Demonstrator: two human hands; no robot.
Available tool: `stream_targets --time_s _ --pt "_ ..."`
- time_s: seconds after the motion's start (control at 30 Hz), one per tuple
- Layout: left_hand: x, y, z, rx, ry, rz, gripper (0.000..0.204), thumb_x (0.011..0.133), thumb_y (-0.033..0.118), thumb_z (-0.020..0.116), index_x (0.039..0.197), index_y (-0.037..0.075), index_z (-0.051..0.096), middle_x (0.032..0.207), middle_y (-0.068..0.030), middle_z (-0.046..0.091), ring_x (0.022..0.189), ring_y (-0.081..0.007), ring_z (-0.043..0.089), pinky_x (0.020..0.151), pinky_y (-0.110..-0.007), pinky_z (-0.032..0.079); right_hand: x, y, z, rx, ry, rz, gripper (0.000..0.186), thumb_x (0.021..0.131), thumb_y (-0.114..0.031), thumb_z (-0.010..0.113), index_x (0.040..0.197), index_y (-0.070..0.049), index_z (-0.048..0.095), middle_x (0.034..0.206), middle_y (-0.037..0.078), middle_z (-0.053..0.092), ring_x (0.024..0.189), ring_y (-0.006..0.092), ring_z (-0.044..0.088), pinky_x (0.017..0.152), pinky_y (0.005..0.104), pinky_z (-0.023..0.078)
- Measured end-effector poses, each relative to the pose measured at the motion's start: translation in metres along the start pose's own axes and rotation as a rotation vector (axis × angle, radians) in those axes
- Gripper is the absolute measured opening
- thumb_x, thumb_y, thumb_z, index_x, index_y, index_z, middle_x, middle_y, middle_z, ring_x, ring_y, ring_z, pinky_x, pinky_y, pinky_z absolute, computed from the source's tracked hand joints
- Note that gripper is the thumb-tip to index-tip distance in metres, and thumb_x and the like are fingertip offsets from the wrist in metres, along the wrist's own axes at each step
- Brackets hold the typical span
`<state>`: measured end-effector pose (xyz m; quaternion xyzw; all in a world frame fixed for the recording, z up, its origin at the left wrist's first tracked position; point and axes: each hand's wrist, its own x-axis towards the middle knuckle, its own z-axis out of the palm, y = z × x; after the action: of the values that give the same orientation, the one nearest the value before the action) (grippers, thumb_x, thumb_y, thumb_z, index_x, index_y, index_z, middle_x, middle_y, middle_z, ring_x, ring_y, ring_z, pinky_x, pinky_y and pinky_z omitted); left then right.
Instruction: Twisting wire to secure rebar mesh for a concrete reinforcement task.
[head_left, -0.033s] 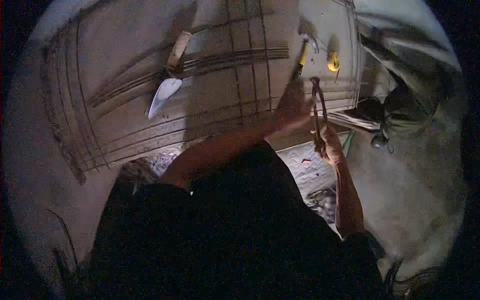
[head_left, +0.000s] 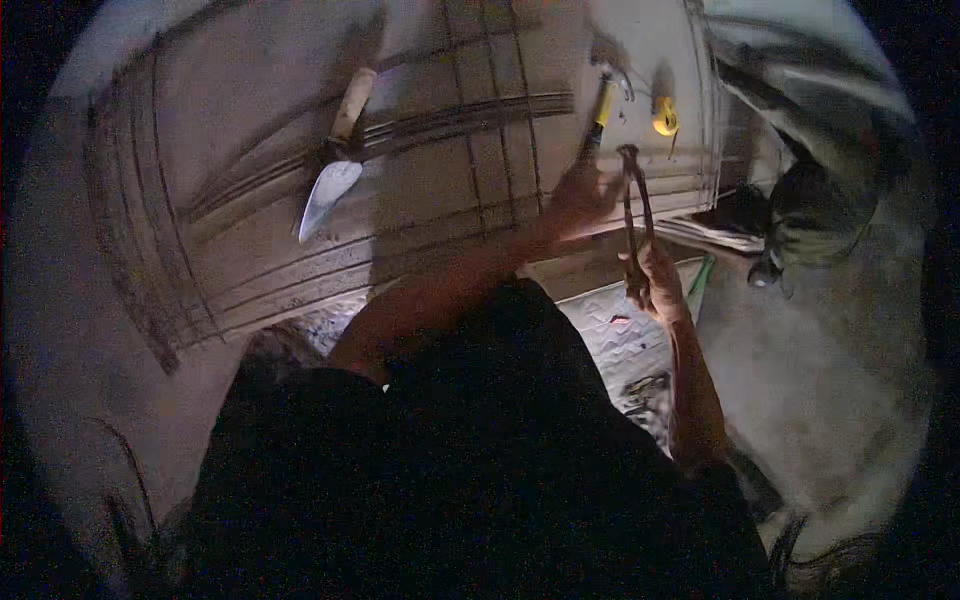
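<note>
At the near right edge of the table [head_left: 430,195], I have the wearer's right grip [head_left: 660,285] closed around the handles of a pair of dark pincers [head_left: 643,195]. From my end of the feed, the tool stands with its head up and away from the wearer, both long handles running down into the fingers. The left grip [head_left: 585,198] is just beside it, palm and fingers in shadow, at the lower end of the hammer's [head_left: 605,100] yellow-and-black handle; I cannot tell whether it is pinching anything or only passing over.

Right of the hammer I see a rounded yellow tool [head_left: 665,117] with a dark strip hanging off it. Well to the left, a trowel [head_left: 331,195] lies aslant, pale blade toward the wearer, light handle [head_left: 352,103] pointing away.

Beyond the table's right edge I get a dark rounded bundle [head_left: 815,210]; whether it is a bag, and what it might hold, is too dim for me to read. Lower down, a narrow green thing [head_left: 701,277] leans beside a pale zigzag-patterned surface [head_left: 600,312] bearing a small red piece [head_left: 620,320].
</note>
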<state>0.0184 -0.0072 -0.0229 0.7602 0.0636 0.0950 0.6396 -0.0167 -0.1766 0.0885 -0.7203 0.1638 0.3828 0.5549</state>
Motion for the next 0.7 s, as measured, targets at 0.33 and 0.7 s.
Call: stream_targets --time_s 0.33,0.7 --pt "0.051 0.043 -0.036 -0.837 -0.252 -0.315 0.031 0.096 0.03 0.037 0.092 0.001 0.049 0.08 -0.0134 0.063 0.064 -0.0206 0.062 0.056 -0.032 0.052 0.049 0.004 0.044 0.088 -0.086 -0.422 0.033 0.088 -0.036 0.056 0.097 -0.005 0.058 0.073 0.002 0.058 0.058 0.0098 0.055 0.047 0.0234 0.043" --pt "0.058 0.071 -0.043 0.022 -0.292 0.093 0.036 0.076 0.019 0.068 0.098 0.001 0.046 0.082 -0.0101 0.059 0.073 -0.0194 0.059 0.064 -0.035 0.049 0.041 -0.012 0.068 0.142 0.089 -0.663 0.032 0.09 -0.023 0.056 0.111 0.0 0.053 0.088 0.005 0.063 0.074 0.0102 0.056 0.066 0.0269 0.047"
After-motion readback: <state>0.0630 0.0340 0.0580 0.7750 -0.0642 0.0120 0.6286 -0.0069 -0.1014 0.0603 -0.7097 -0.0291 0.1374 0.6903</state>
